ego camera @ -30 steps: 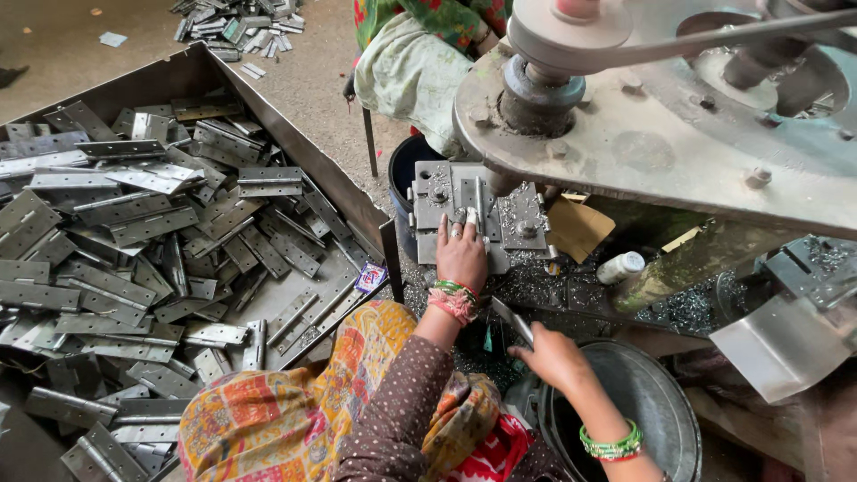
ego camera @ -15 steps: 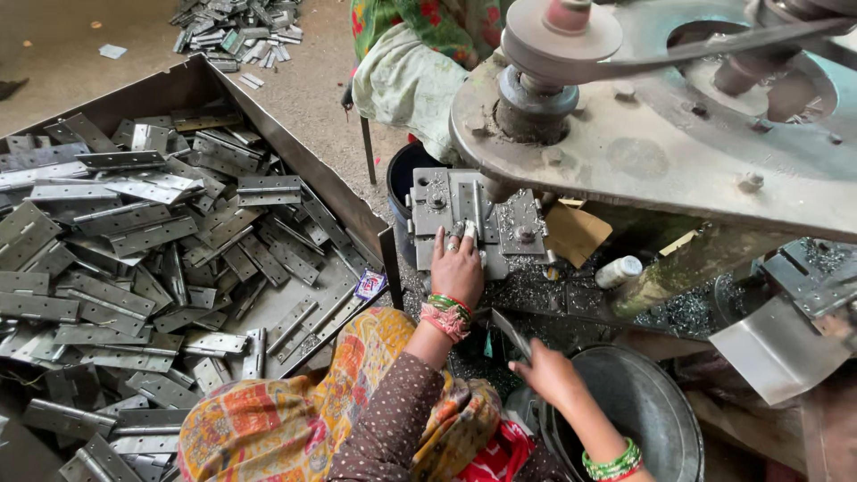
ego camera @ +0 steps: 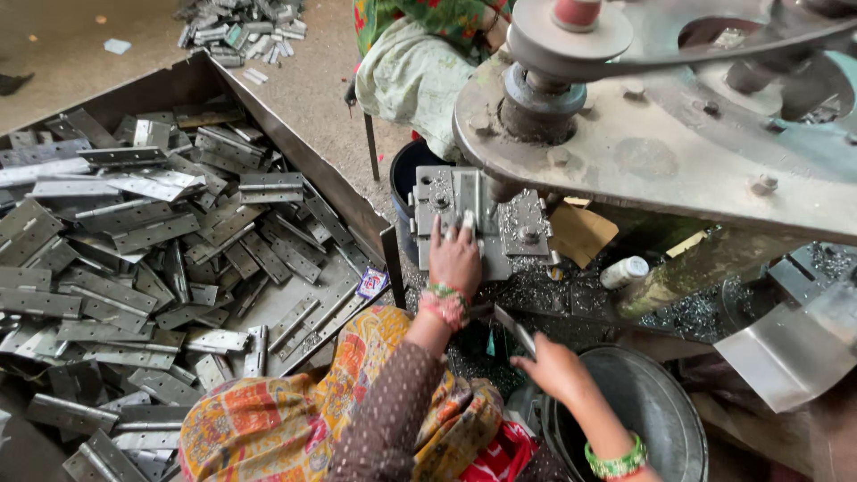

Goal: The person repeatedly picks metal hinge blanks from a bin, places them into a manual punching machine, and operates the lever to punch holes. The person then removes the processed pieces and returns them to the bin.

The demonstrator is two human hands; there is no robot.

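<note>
Left hand (ego camera: 455, 259) pressed flat, open, on a hinge (ego camera: 466, 214); right hand (ego camera: 552, 366) gripped another hinge (ego camera: 515, 328) over a round metal tub (ego camera: 661, 419); rectangular tray (ego camera: 295, 147) heaped with flat steel hinges (ego camera: 134, 241).

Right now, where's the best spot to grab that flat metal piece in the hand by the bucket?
Probably its near end, pinched flat between thumb and fingers, as the right hand does. The metal piece is thin and long, and its far end sticks out free toward the jig, so coming from the bucket side keeps fingers clear.

A flat grey metal hinge plate (ego camera: 516, 329) was pinched, tilted, in the right hand's (ego camera: 551, 368) fingertips; a second hinge plate (ego camera: 468, 219) lay flat on the machine's jig (ego camera: 522, 225) under the left hand's (ego camera: 455, 259) fingers.
</note>
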